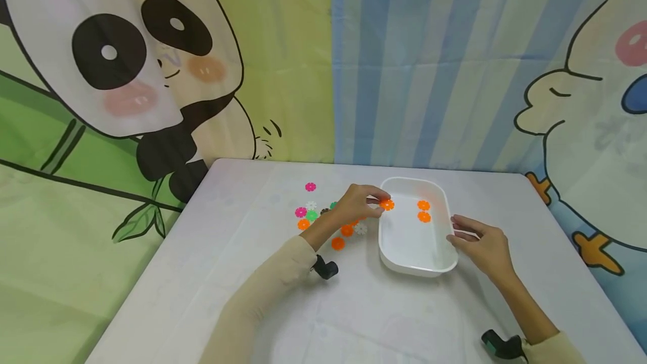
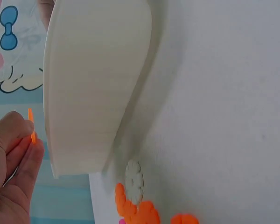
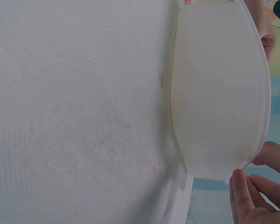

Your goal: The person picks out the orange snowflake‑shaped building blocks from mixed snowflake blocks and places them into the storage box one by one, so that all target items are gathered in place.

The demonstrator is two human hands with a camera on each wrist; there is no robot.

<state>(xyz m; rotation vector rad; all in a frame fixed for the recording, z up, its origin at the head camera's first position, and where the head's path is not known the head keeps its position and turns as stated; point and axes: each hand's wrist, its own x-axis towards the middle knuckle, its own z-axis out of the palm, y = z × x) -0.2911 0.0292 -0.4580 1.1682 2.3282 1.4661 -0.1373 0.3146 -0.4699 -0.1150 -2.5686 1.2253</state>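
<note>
My left hand (image 1: 354,204) pinches an orange flower-shaped piece (image 1: 387,205) between thumb and fingertips. In the head view that piece overlaps the left rim of a white plastic box (image 1: 411,246); the left wrist view shows it edge-on beside the wall. Inside the box lie two more orange flower pieces (image 1: 423,217), one just behind the other. On the opposite side, my right hand (image 1: 482,243) grips the box's right rim, with its thumb and fingertips at the edge (image 3: 245,167).
Left of the box several loose flower pieces lie on the white table (image 1: 212,274), among them orange (image 1: 337,243), pink (image 1: 310,187), green (image 1: 311,215) and white (image 1: 360,228). My left forearm passes over the table in front of them. A cartoon curtain (image 1: 283,60) hangs behind the table's far edge.
</note>
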